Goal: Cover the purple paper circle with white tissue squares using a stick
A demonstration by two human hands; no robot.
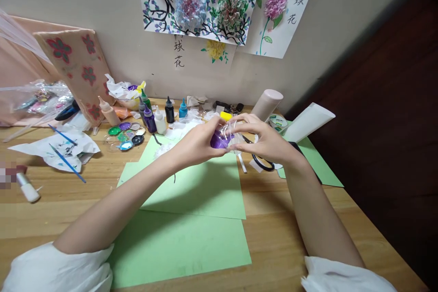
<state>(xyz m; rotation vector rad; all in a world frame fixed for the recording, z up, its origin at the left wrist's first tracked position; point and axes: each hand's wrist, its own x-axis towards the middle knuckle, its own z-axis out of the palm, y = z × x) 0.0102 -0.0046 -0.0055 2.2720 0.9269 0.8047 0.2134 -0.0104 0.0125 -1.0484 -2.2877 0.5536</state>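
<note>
Above the green paper (pixel 201 191), both my hands are closed around a purple lump in clear plastic wrapping (pixel 221 140). My left hand (pixel 200 139) grips its left side, thumb below and fingers curled behind. On the other side, my right hand (pixel 263 139) bends its fingers over the shiny plastic. What the purple stuff is I cannot make out. Partly behind my left wrist lies a white crumpled piece (pixel 163 149) on the paper. Black-handled scissors (pixel 263 163) rest just under my right hand, beside a white stick (pixel 242 164).
Small paint bottles (pixel 149 118) stand along the back, with a paint palette (pixel 126 134) at their left. Two blue brushes (pixel 66 162) lie on stained tissue. At right are a white tube (pixel 310 122), a pale cylinder (pixel 268 104) and a tape roll (pixel 278 122). Flower pictures (pixel 198 2) hang on the wall.
</note>
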